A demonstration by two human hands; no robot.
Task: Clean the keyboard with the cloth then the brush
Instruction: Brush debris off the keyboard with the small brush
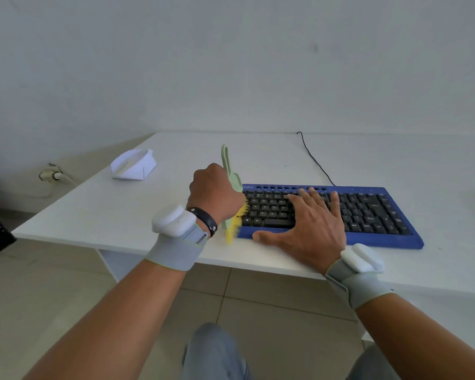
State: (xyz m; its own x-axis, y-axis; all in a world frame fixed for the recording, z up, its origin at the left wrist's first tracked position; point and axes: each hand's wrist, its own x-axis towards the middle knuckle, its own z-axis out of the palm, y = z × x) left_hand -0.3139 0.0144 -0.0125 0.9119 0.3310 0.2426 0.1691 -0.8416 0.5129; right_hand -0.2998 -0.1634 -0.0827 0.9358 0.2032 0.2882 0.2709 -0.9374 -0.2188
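The blue-framed computer keyboard with black keys [368,212] lay flat on the white worktop [176,149], parallel to the near edge and just inside it, extending from the middle towards the right end. Its thin black cable [314,157] ran from the rear of the keyboard to the far edge of the worktop.

The left hand [214,194] was at the left end of the keyboard. Its fingers were clenched around the pale green plastic brush with yellow bristles [232,187]. The handle projected upward and away from the fist; the bristles pointed down, meeting the leftmost keys and the left frame of the keyboard. The bristle tips appeared blurred.

The right hand [310,223] rested palm down on the left half of the keyboard. Its fingers were released and spread flat across the keys, grasping nothing. The thumb lay along the front blue frame.

The folded white cloth [133,165] sat near the far left corner of the worktop, well apart from the keyboard and from both hands.

Each wrist carried a grey strap with a white plastic module [173,220]. A black wristband [203,218] sat on the left wrist beside the module.
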